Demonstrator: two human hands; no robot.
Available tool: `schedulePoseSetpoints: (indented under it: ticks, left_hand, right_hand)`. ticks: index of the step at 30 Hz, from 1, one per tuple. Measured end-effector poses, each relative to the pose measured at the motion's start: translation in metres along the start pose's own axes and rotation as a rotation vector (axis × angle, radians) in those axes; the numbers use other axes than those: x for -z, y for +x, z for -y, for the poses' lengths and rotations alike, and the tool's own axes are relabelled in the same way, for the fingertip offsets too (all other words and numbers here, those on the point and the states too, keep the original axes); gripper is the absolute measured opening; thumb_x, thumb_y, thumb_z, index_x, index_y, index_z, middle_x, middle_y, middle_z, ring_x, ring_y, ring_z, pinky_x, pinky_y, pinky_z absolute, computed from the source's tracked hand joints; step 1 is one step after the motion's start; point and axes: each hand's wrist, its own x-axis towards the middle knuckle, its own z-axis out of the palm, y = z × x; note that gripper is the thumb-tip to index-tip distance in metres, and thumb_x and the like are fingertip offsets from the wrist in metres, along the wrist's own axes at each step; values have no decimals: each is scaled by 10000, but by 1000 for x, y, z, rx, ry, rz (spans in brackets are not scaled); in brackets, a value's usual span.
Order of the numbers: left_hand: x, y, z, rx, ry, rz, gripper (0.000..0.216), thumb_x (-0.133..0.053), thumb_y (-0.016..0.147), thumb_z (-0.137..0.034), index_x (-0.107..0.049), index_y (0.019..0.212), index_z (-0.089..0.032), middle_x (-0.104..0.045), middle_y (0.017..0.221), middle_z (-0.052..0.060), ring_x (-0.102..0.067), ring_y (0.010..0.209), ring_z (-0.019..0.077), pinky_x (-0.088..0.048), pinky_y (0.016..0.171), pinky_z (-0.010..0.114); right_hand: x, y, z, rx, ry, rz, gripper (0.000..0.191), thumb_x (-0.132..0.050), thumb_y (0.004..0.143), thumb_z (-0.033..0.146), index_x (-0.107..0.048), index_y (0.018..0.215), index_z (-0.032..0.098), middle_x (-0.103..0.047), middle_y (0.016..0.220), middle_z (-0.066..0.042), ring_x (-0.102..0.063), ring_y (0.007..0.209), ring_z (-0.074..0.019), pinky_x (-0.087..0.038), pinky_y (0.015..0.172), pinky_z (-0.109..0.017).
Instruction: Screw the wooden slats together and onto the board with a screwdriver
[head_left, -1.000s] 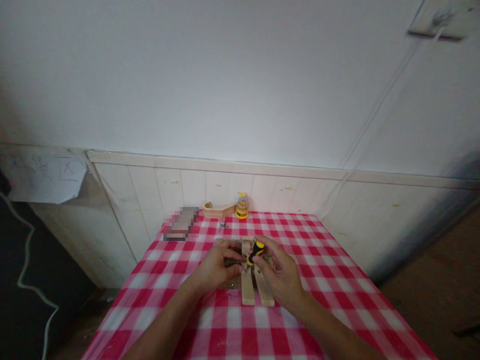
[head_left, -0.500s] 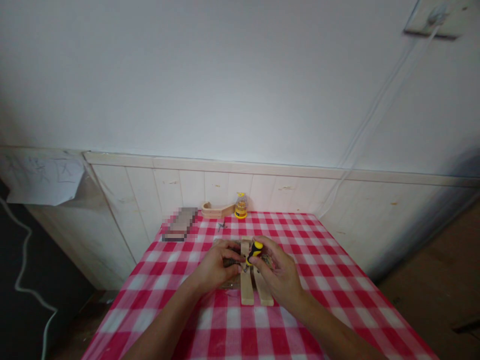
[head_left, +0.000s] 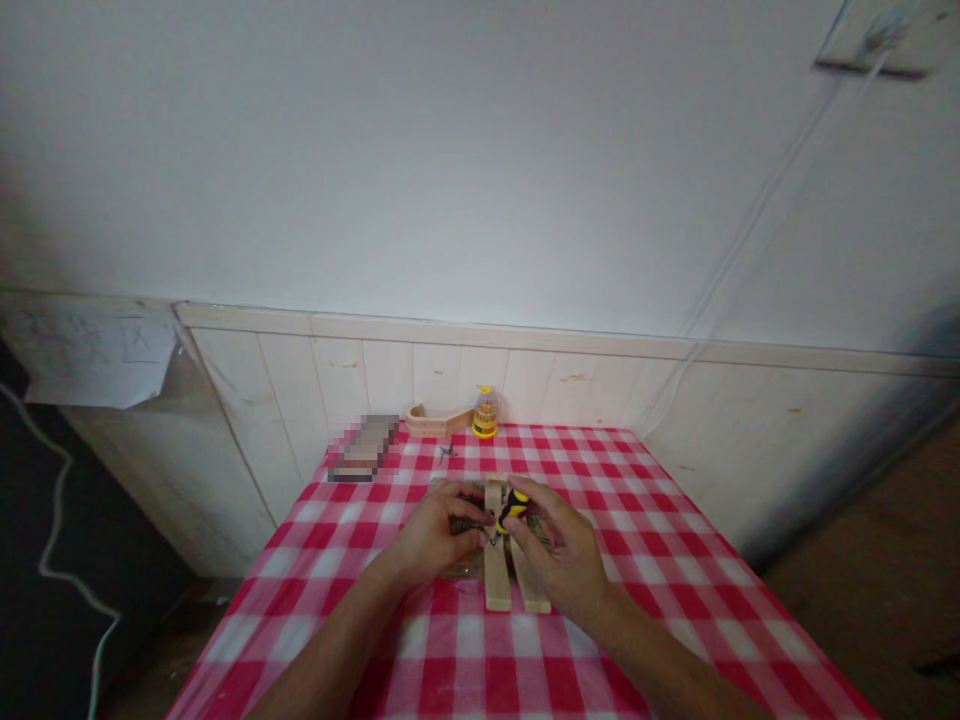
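Note:
My right hand [head_left: 570, 545] is closed round a short yellow-and-black screwdriver [head_left: 514, 508], tilted with its lower end toward the wood. Under it lies a pale wooden strip [head_left: 497, 585], lengthwise before me, with small dark metal bits near its middle. A second wooden strip [head_left: 534, 592] slants beside it, partly covered by my right hand. My left hand [head_left: 442, 535] is closed at the left edge of the first strip, fingertips close to the screwdriver's lower end; what they pinch is too small to make out. A shiny, see-through brownish packet [head_left: 466, 570] shows beneath the hands and wood.
On the red-and-white checked cloth [head_left: 420, 660], small dark metal pieces [head_left: 448, 452] lie beyond my hands. At the wall stand a curved wooden piece [head_left: 439, 422] and a yellow-based bit holder [head_left: 485, 412]. A blurred-out flat object [head_left: 366, 448] lies back left.
The whole view has shifted slightly. Both hands stay in place at the wooden strips, and the screwdriver in my right hand leans a little more to the right.

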Motion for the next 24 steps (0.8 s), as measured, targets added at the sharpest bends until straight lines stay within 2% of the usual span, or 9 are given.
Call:
schedulePoseSetpoints:
  ticks: [5, 12, 18, 24]
  left_hand:
    - [-1, 0, 1, -6, -19, -3, 167, -810, 765, -308, -834, 920, -251, -735, 1213, 96, -633, 1167, 285, -460, 1040, 423]
    - [-1, 0, -1, -19, -47, 0, 161, -813, 758, -258, -836, 917, -244, -737, 1206, 105, -635, 1167, 293, -460, 1038, 429]
    - [-1, 0, -1, -13, -70, -14, 156, -822, 745, -241, -838, 900, -241, -734, 1198, 105, -633, 1170, 296, -458, 1047, 437]
    - [-1, 0, -1, -7, -52, -3, 154, -820, 756, -254, -838, 908, -239, -732, 1202, 109, -631, 1171, 297, -463, 1040, 435]
  right_hand:
    - [1, -5, -2, -10, 34, 42, 373, -586, 953, 206, -639, 1314, 278, -740, 1193, -89, -736, 1057, -239, -604, 959, -389]
    - [0, -6, -5, -42, 65, 32, 369, -606, 951, 203, -644, 1308, 287, -747, 1165, -80, -740, 1040, -234, -600, 972, -396]
    - [0, -7, -6, -41, 83, 25, 376, -610, 951, 210, -639, 1318, 285, -743, 1179, -83, -742, 1043, -239, -607, 951, -390]
    - [-1, -5, -4, -22, 69, 3, 415, -615, 927, 149, -641, 1312, 301, -749, 1145, -58, -749, 993, -213, -621, 883, -333]
